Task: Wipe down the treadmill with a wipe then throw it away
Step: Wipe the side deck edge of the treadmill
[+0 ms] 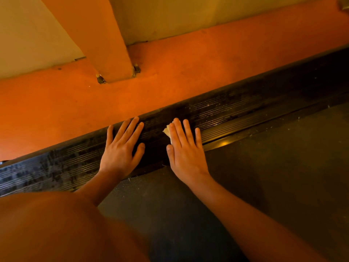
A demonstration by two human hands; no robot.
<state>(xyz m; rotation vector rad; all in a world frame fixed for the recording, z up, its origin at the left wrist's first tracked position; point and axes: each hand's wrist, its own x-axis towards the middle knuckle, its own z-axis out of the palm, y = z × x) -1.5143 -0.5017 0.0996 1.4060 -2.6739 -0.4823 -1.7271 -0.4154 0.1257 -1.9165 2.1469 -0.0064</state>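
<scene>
hands: 2, left hand (120, 152) and right hand (186, 154) | wipe (167, 132): 1 | ribbed side rail (245, 110): 1 | treadmill belt (264, 176): 1 | orange post (98, 35): 1 | bolts: 2, left bolt (100, 79) and right bolt (136, 69) | knee (56, 224): 1

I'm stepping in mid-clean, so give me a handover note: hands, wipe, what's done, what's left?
Left hand: flat on the side rail, holding nothing.
Right hand: flat on the rail, pressing the wipe under its fingers.
Done: unclear; the rail shows dust and streaks on both sides of the hands, and the belt has specks.
Left: finish wiping, then throw the wipe away; no bin in view.
</scene>
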